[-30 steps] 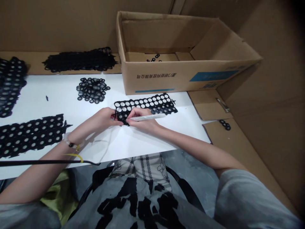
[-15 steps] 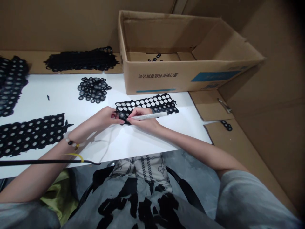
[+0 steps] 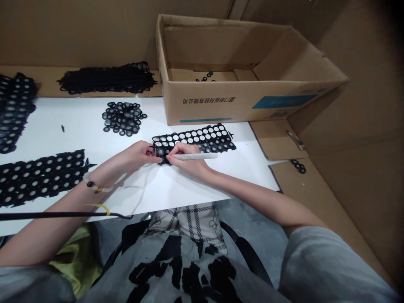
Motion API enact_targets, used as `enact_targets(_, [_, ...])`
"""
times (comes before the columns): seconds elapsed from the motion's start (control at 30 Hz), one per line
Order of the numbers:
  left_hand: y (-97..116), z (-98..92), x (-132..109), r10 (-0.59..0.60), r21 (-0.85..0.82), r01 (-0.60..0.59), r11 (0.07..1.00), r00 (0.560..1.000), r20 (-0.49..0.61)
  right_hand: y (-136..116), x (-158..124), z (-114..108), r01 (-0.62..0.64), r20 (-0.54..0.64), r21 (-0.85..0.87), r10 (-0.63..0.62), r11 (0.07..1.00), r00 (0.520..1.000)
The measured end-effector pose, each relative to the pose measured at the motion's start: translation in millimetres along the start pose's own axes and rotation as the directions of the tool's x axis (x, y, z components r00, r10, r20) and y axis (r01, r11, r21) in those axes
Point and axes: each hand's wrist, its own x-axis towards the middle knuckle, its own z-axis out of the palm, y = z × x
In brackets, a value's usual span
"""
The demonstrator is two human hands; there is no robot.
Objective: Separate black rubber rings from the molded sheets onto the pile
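A black sheet of joined rings (image 3: 217, 145) lies on the white table top, with white showing through its upper rows and dark grey discs in its lower rows. My right hand (image 3: 189, 159) is closed around a white pen-like tool (image 3: 202, 156), whose tip end is at the sheet's lower left part, hidden by the fingers. At the sheet's left end, my left hand (image 3: 143, 153) grips the edge between thumb and fingers. Behind the hands sits a pile of loose black rings with grey centres (image 3: 123, 118).
A large open cardboard box (image 3: 221, 101) stands behind the sheet, a few rings inside. More black ring sheets (image 3: 41, 176) lie at left, and a stack of black sheets (image 3: 107, 78) is at the back. A black rod (image 3: 63, 215) crosses the front left edge. Rings (image 3: 298, 166) lie on cardboard at right.
The white tool has turned slightly, its rear end shifting left and down. My right hand has moved very slightly left; my left hand stays at the sheet's left end.
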Motion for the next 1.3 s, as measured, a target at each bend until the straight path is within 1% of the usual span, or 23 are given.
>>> enact_targets(0.13, [0,-1.1,1,0.008,0.054,-0.009,0.998,1.000,0.028,0,1,2,0.011,-0.004,-0.023,-0.011,1.000,1.000])
enact_targets(0.2, [-2,-4.6,2,0.007,0.145,-0.010,0.989,1.000,0.024,1,1,1,0.008,0.001,0.007,-0.008,1.000,1.000])
enact_targets(0.27, [-4,-10.0,4,0.007,0.271,-0.006,0.963,1.000,0.000,2,2,-2,-0.006,0.004,0.057,0.005,0.998,1.000])
enact_targets(0.33, [-5,-15.3,4,0.039,0.357,-0.031,0.933,0.999,-0.014,3,3,-7,-0.020,-0.023,0.094,0.022,0.995,0.999])
enact_targets(0.43, [-3,-18.3,2,0.103,0.385,-0.079,0.919,0.994,-0.042,7,5,-12,-0.046,-0.068,0.110,0.053,0.993,0.996])
enact_targets(0.53, [0,-12.4,0,0.121,0.394,-0.087,0.915,0.991,-0.062,8,7,-12,-0.051,-0.035,0.117,0.055,0.992,0.998])
enact_targets(0.6, [0,-5.4,0,0.108,0.386,-0.068,0.920,0.991,-0.083,8,7,-11,-0.048,-0.016,0.116,0.050,0.992,0.999])
enact_targets(0.67, [-1,1.4,1,0.107,0.347,-0.057,0.936,0.986,-0.126,7,7,-10,-0.045,-0.016,0.110,0.047,0.993,0.999])
enact_targets(0.77, [-6,7.3,2,0.134,0.250,-0.092,0.964,0.978,-0.158,7,5,-9,-0.031,-0.030,0.089,0.033,0.996,0.999])
enact_targets(0.87, [-8,7.5,3,0.140,0.175,-0.114,0.978,0.979,-0.147,8,5,-9,-0.018,-0.026,0.067,0.019,0.998,0.999])
enact_targets(1.07, [-7,5.8,2,0.134,0.144,-0.114,0.983,0.981,-0.143,8,5,-10,-0.027,0.001,0.068,0.027,0.997,1.000])
enact_targets(1.3, [-8,12.0,1,0.125,0.041,-0.120,0.992,0.979,-0.159,5,3,-9,-0.027,0.009,0.003,0.027,1.000,1.000])
